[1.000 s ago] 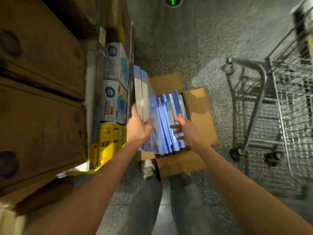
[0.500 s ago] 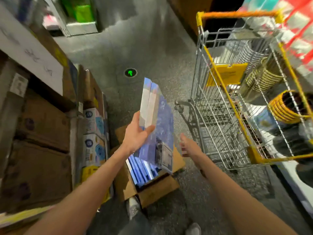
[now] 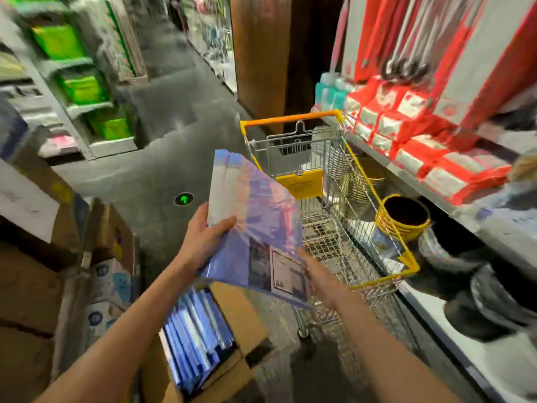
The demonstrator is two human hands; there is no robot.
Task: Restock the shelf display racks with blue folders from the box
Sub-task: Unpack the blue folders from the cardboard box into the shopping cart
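Gripping perhaps two blue folders [image 3: 255, 216].

I see glossy plastic film on the folders [image 3: 255, 225], matt brown cardboard on the box [image 3: 242, 318], wire metal on the cart [image 3: 329, 242].

Grey floor [image 3: 162, 175] bears box [image 3: 247, 318] and trolley [image 3: 334, 242].

Bare forearms [image 3: 130, 321], bare L hand [image 3: 200, 242], R hand [image 3: 318, 276]
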